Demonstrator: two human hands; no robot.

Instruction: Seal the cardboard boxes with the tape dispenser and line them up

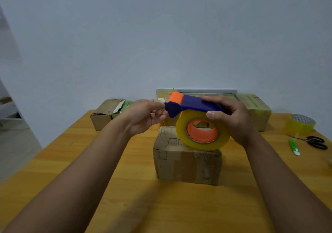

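Our right hand has its fingers curled over the blue handle of the tape dispenser, with the thumb pressed on the near side. It holds the tool up in the air, just above the box. Our left hand has its fingertips pinched close together at the front tip of the tool, under the orange part. We think it is picking at the loose end of the tape, but the tape end is too thin for us to see.

The big yellow tape roll hangs under the handle. Right below it sits the near cardboard box, in the middle of the wooden table.

To do this step well, we should pull the tape end out a little, stick it over the far edge of the box, then drag the tool straight toward us along the middle seam. We should press down as we go so the tape lies flat.

Far left is an open box. Far right is 1 more box. At the right edge lie a spare tape roll, scissors and a green cutter.
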